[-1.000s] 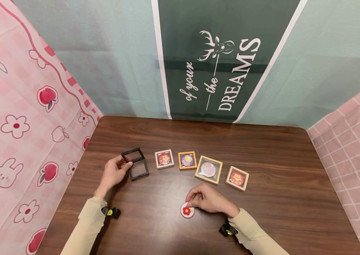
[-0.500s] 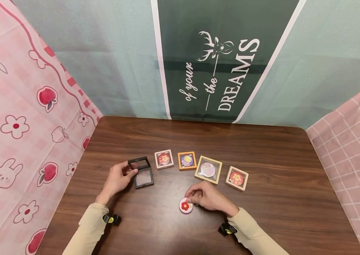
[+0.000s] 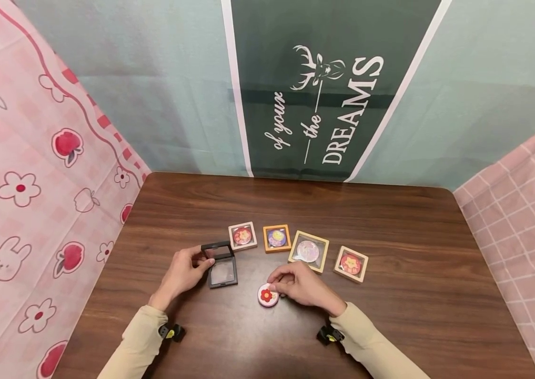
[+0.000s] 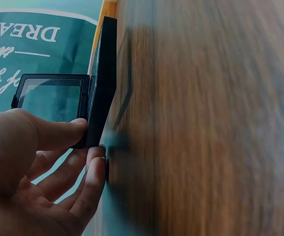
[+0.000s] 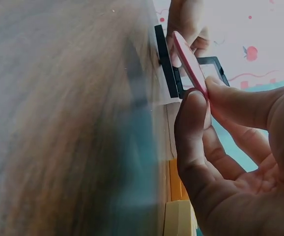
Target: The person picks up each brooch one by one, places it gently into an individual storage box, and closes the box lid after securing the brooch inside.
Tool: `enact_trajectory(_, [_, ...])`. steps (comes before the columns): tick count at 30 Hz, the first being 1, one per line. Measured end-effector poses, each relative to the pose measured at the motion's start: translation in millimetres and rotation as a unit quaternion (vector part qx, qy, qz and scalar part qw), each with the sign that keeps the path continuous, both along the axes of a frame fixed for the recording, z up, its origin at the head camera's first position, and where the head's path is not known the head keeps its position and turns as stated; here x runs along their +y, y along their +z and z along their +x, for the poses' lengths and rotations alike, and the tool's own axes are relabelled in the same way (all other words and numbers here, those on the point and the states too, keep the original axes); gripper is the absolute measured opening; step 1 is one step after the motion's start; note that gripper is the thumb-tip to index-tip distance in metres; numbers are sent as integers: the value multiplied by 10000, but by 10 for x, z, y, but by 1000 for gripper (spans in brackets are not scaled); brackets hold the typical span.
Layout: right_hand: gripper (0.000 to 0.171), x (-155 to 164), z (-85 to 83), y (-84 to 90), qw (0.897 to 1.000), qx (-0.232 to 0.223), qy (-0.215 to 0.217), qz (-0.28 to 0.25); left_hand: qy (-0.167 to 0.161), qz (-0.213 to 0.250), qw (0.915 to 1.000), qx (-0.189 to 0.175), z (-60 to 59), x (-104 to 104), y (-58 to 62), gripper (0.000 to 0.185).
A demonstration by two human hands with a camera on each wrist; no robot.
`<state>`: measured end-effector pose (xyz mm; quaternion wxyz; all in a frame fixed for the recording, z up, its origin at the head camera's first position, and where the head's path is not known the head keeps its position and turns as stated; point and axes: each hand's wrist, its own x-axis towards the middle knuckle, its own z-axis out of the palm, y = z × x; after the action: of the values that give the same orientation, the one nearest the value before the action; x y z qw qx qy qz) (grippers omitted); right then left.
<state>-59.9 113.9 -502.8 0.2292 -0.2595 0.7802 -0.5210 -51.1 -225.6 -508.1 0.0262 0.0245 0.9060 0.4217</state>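
Note:
My left hand (image 3: 185, 275) pinches a black hinged display frame (image 3: 223, 272) by its left side, near the hinge. The frame stands unfolded, its windowed lid (image 4: 53, 98) raised and its lower half tilted close over the table. Between thumb and fingers of my right hand (image 3: 301, 284) is a round badge (image 3: 268, 295), white with a red flower and a pink edge. In the right wrist view the badge (image 5: 190, 64) is seen nearly edge-on, overlapping the black frame behind it. The badge is just right of the frame in the head view.
Behind the hands lies a row of framed badges: a pink frame (image 3: 242, 236), an orange frame (image 3: 276, 238), a larger yellow frame (image 3: 309, 251) and a light wooden-toned frame (image 3: 351, 264). The brown table (image 3: 390, 221) meets a green printed curtain (image 3: 333, 131) at the back.
My left hand has carried the black frame rightward and a little toward me. My right hand has brought the badge up and left, narrowing the gap between the two.

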Motion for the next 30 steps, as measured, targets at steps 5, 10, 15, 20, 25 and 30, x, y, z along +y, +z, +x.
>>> enact_trajectory(5, [5,-28,-24,23,9999,35,-121,41,-43,-23,10000,-51,-5,81,7,10])
enact_trajectory(10, [5,-39,-44,40,9996,-60,-262,-2,-148,16,9998,-101,-22,169,13,10])
enact_trajectory(15, [6,-43,-75,42,9992,-123,-378,-56,-300,16,9995,-77,-52,271,12,12])
enact_trajectory(20, [7,-45,-121,51,9987,-219,-440,-118,-336,55,9994,-51,-78,366,8,12])
enact_trajectory(25, [6,-53,-132,61,9985,-167,-515,-122,-319,139,9994,-86,-94,478,-15,10])
enact_trajectory(30, [7,-74,-137,63,9979,-154,-618,-102,-336,114,9994,-25,-110,593,-23,11])
